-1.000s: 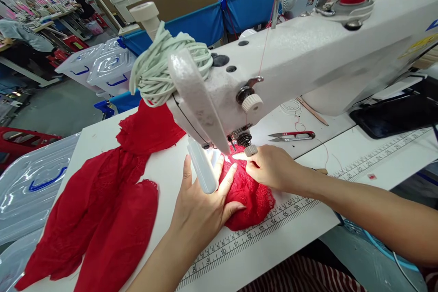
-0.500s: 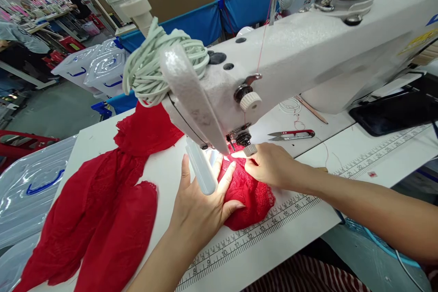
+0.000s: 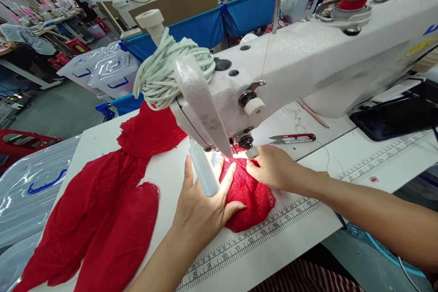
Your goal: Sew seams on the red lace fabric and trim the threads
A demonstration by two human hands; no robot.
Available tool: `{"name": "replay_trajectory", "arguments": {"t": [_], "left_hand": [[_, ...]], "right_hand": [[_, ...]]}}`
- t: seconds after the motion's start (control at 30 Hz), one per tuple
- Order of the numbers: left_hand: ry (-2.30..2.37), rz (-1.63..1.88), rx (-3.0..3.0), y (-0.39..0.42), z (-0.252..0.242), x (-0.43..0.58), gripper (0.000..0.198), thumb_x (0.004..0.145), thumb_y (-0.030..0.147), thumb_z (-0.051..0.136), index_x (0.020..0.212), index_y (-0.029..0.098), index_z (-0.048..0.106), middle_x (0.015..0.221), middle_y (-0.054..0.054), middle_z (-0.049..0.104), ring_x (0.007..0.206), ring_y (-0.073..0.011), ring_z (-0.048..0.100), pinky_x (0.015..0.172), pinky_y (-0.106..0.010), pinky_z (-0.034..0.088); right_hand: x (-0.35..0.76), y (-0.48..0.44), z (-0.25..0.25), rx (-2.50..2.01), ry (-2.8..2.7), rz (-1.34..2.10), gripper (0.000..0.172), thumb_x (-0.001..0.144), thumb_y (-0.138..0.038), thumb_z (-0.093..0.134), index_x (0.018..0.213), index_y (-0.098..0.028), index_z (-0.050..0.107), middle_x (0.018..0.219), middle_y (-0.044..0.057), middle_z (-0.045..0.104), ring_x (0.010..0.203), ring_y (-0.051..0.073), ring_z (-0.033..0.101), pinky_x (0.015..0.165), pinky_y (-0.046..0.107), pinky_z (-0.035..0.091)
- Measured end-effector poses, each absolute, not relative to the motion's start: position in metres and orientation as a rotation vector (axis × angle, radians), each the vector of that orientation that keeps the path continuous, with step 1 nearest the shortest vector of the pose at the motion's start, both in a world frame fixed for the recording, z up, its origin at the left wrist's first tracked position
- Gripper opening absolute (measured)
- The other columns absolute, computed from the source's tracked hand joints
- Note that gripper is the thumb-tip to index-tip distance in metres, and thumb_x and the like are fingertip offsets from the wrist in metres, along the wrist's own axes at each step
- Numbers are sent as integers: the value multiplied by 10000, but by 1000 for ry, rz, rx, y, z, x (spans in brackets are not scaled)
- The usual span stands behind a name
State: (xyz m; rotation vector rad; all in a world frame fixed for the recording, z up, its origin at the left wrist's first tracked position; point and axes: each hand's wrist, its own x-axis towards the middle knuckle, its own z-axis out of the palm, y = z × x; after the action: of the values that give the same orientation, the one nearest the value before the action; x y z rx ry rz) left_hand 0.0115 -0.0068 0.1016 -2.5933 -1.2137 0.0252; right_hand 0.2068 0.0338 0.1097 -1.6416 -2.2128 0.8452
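A piece of red lace fabric (image 3: 248, 196) lies under the needle area of the white sewing machine (image 3: 294, 54), lit by its lamp. My left hand (image 3: 201, 205) rests on the fabric's left side with its fingers spread, partly behind a translucent white bar (image 3: 204, 171). At the fabric's upper right, my right hand (image 3: 277, 166) is closed with thumb and fingers pinching the lace edge beside the presser area. The machine's head hides some fingertips and the needle point.
More red lace fabric (image 3: 112, 205) spreads over the table's left. Thread snips (image 3: 294, 138), a brown pencil (image 3: 314, 115) and a black phone (image 3: 397, 116) lie to the right. A printed ruler (image 3: 253, 242) runs along the front edge. Clear plastic bins (image 3: 37, 187) stand at the left.
The whole view has shifted slightly, so the machine appears a little lower and further right. Both hands keep nearly the same places on the fabric.
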Motion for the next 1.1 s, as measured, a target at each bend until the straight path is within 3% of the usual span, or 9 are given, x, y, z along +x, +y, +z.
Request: {"name": "replay_trajectory", "arguments": {"t": [0.23, 0.37, 0.67, 0.9, 1.1], "left_hand": [[-1154, -112, -2543, -11, 98, 16, 590, 883, 554, 408, 1283, 138, 535, 1319, -111, 551, 1208, -365, 499, 1086, -585, 223], [-1107, -151, -2542, -11, 99, 17, 571, 890, 543, 410, 1231, 117, 579, 1295, -104, 568, 1148, -368, 547, 1050, -596, 272], [-1122, -86, -2549, -11, 101, 17, 555, 893, 501, 440, 1267, 103, 540, 1285, -124, 577, 1198, -371, 505, 1044, -603, 258], [-1125, -91, -2550, -10, 100, 16, 579, 884, 541, 421, 1266, 122, 540, 1280, -126, 587, 1209, -369, 493, 1073, -594, 193], [-1148, -106, -2560, -10, 97, 14, 677, 845, 623, 411, 1279, 115, 524, 1275, -141, 590, 1241, -384, 455, 1078, -606, 175]], "right_hand": [[205, 31, 109, -1717, -2211, 802, 261, 723, -146, 426, 522, -204, 581, 422, -83, 155, 464, 90, 119, 465, 262, 149], [205, 31, 111, -1707, -2209, 819, 257, 709, -139, 409, 517, -203, 567, 422, -82, 171, 466, 91, 126, 472, 266, 142], [206, 32, 109, -1715, -2217, 818, 228, 688, -144, 414, 492, -218, 505, 418, -73, 179, 454, 95, 137, 482, 280, 135], [206, 33, 108, -1703, -2200, 820, 249, 668, -126, 428, 458, -214, 326, 418, -65, 208, 456, 92, 157, 482, 281, 141], [206, 36, 107, -1618, -2214, 806, 214, 647, -101, 425, 509, -195, 290, 472, -61, 253, 471, 87, 182, 479, 278, 132]]}}
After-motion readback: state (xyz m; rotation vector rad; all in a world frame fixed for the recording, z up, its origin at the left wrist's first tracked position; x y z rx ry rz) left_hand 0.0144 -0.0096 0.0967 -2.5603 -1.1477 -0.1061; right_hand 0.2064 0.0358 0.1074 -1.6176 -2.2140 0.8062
